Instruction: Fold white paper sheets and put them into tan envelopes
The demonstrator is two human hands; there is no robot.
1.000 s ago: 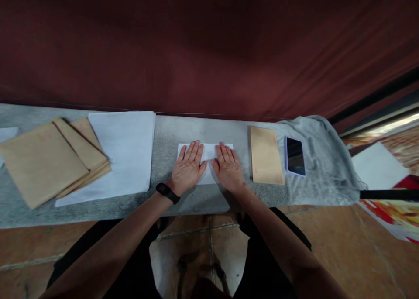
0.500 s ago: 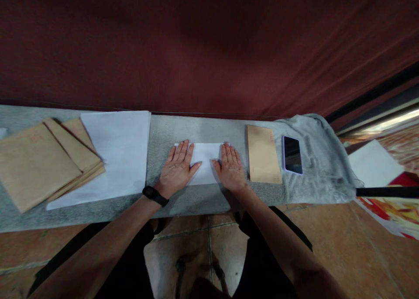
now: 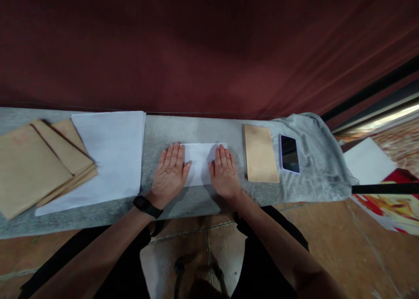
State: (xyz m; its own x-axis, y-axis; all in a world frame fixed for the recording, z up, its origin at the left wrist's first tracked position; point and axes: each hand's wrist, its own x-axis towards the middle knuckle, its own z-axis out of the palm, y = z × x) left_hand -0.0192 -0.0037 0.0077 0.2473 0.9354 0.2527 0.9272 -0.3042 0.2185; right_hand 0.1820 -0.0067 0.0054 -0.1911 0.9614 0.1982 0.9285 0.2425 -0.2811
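A narrow gray-draped table (image 3: pixel 193 126) bears, left to right, brown envelopes (image 3: pixel 29 159) overlapping white paper sheets (image 3: pixel 111 150), a smaller white piece (image 3: pixel 198 166), a separate brown envelope (image 3: pixel 262 155) and a phone (image 3: pixel 290 154).

We rest our left hand (image 3: pixel 168 173) and right hand (image 3: pixel 225 172) flat at either end of a white paper (image 3: pixel 198 163). At three o'clock from it lie a brown envelope (image 3: pixel 260 155), then a phone (image 3: pixel 289 154); at nine, stacked envelopes (image 3: pixel 36 168) overlap white sheets (image 3: pixel 114 155).
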